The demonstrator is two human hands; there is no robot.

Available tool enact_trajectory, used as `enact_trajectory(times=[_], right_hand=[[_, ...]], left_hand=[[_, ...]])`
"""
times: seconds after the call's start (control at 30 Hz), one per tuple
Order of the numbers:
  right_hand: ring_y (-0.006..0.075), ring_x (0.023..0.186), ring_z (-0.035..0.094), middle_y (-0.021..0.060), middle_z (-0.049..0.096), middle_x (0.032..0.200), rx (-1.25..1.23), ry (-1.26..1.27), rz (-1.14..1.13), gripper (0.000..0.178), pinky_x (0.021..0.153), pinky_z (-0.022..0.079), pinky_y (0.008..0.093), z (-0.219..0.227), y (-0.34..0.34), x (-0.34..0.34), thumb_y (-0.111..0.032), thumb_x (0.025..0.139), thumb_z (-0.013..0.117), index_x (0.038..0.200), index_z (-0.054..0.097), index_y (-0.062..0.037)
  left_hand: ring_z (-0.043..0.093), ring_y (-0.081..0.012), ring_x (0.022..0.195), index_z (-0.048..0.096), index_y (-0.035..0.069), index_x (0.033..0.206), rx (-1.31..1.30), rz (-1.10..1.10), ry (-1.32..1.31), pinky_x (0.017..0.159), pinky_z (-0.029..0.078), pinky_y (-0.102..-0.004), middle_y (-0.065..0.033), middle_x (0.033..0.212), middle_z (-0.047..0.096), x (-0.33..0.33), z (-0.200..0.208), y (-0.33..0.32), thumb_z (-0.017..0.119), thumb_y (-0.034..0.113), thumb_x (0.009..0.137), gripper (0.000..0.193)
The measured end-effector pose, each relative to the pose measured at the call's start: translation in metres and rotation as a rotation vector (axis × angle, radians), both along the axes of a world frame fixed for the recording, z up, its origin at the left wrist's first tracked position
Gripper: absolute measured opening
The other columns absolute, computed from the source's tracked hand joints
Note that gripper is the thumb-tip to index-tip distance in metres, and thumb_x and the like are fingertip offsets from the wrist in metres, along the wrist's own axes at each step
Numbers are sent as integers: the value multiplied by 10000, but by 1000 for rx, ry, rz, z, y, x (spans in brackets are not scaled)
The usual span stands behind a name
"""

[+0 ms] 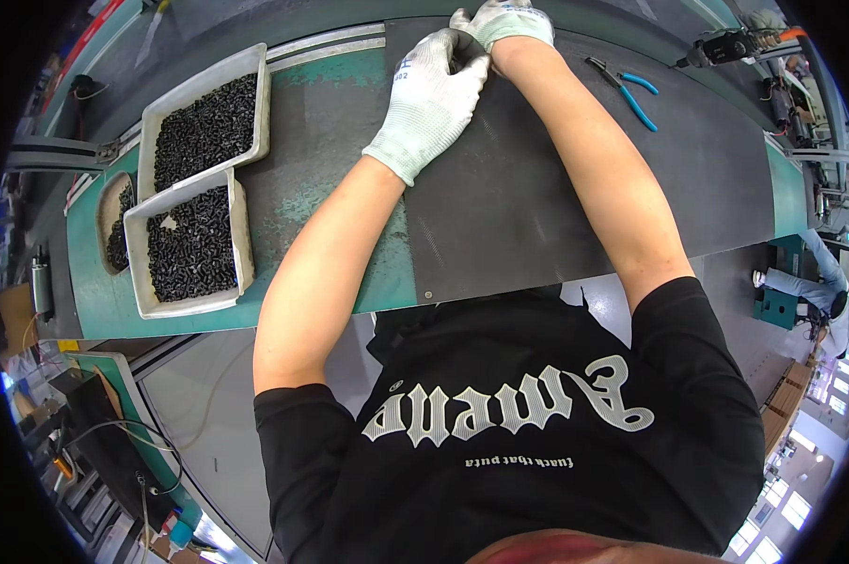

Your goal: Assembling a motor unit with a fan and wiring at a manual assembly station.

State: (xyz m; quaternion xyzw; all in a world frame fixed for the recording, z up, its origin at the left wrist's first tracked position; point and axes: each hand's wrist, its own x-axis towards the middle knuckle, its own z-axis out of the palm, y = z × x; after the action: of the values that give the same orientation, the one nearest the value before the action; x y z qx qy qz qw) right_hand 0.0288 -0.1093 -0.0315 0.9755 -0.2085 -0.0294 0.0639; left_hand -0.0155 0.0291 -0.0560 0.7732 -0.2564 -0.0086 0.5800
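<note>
Nearest the cam: the person's black printed shirt (528,423), bare forearms running up from it to the far edge of the counter (349,85); both hands in white knit gloves. Left hand (431,99) lies knuckles-up on the dark mat (528,207), its fingers (462,49) curled in toward the right hand (506,21), which sits at the top rim w/ fingers bent over; the two touch. Something small seems pinched between them, but it's hidden by the gloves, so what's gripped can't be told; the work piece, if any, is right at that meeting point. Outward: blue-handled pliers (624,87) lie on the mat to the right, apart from the hands; two white trays of small black parts (194,179) sit well to the left on the green counter, w/ a third dish (116,226) beside them. Judging by this, the step in hand looks like fitting or working a small part between both hands; next move prob. calls for fine fingertip control, then a reach left to the trays.
</note>
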Motion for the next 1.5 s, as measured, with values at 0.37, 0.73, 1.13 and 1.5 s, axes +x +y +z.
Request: enact_trajectory(times=[0.37,0.73,1.13,1.5], right_hand=[[327,1260,563,197,609,1336,-1,10,-13,695,989,482,470,6,2,-5,-570,945,390,1283,634,-13],[343,1225,578,180,647,1279,22,48,68,655,990,479,442,14,-10,-13,-529,977,359,1236,662,-9],[352,1205,545,172,634,1278,-121,-27,131,626,978,434,536,-10,-7,-22,-488,1018,319,1222,664,-6],[337,1219,539,168,627,1296,-87,5,111,673,968,442,506,-15,-16,-12,-531,1004,309,1240,650,1]], left_hand=[[592,-133,683,643,-48,919,-134,-39,145,681,498,-290,-94,740,647,2,9,7,639,152,824,222],[592,-124,693,627,-38,896,-338,-313,389,677,490,-279,-73,740,635,8,3,5,619,92,804,160],[654,-376,883,631,5,972,116,33,-333,795,534,-451,-207,952,642,5,-5,-6,639,125,852,170],[668,-358,904,669,63,995,133,-24,-636,803,554,-422,-192,1018,647,-6,-4,-6,651,81,837,160]])
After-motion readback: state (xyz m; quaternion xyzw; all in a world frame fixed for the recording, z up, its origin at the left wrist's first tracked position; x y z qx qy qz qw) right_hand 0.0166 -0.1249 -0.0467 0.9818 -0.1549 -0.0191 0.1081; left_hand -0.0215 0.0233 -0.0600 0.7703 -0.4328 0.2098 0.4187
